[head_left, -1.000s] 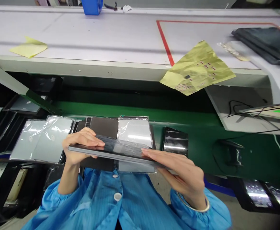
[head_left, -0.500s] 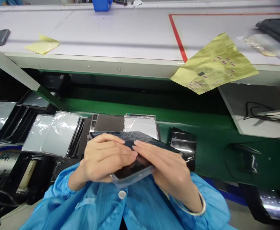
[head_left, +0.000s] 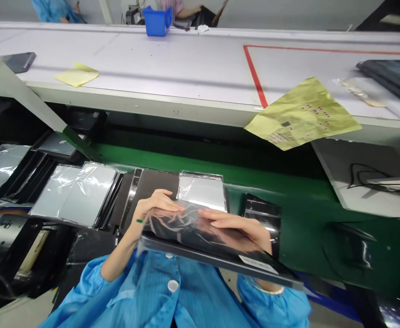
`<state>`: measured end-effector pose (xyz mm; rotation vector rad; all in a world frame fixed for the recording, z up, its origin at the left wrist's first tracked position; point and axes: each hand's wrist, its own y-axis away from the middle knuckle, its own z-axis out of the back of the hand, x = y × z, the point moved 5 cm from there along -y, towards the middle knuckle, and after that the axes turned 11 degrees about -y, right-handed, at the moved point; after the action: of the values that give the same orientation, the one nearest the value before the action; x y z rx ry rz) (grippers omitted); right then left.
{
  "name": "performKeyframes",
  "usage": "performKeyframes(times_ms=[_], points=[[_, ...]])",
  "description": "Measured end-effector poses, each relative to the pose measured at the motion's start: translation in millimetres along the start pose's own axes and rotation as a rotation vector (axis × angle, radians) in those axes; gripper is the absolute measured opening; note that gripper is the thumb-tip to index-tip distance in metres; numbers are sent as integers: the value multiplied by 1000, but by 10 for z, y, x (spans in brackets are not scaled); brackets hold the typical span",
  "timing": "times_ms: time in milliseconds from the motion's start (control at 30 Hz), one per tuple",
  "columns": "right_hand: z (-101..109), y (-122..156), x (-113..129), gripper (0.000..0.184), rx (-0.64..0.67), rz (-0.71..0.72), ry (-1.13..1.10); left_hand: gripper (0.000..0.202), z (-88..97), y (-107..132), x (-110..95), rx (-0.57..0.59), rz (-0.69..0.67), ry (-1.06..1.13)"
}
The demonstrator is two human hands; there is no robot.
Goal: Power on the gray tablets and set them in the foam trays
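Observation:
A flat, dark, glossy panel (head_left: 200, 250) in clear plastic film is tilted in front of my chest. A white label (head_left: 258, 264) sits along its lower edge. My left hand (head_left: 157, 205) grips the upper left side, its fingertips at the top edge and the thumb hidden. My right hand (head_left: 243, 228) holds the upper right part, fingers over the edge and the palm partly behind the panel. Just beyond my hands, a silver film-wrapped panel (head_left: 202, 189) and a dark grey panel (head_left: 157, 184) rest on the green surface.
Film-wrapped silver panels (head_left: 75, 191) are stacked at left. Above runs a white shelf (head_left: 172, 68) with a yellow sheet (head_left: 305, 116) hanging over its edge and a blue bin (head_left: 157, 22) at the back. Black glossy parts (head_left: 263, 209) lie to the right. Other people (head_left: 58, 11) are behind the shelf.
The panel has been turned so its labelled edge and filmed face show, and it extends further right. Both hands have shifted to its upper edge. My view has tilted up slightly.

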<state>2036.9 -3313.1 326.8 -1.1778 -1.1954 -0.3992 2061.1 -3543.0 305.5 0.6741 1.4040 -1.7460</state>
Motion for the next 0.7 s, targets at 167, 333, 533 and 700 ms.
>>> performKeyframes(times_ms=[167,333,533,700], points=[[4,15,351,60,145,-133,282,26,-38,-106,-290,188,-240,-537],[-57,36,223,41,180,-37,284,32,155,-275,-524,29,-308,-782],[76,113,4,31,65,49,66,34,571,-174,-203,-271,99,-233],[90,55,80,37,98,135,62,2,494,-122,-155,-319,-6,-146]])
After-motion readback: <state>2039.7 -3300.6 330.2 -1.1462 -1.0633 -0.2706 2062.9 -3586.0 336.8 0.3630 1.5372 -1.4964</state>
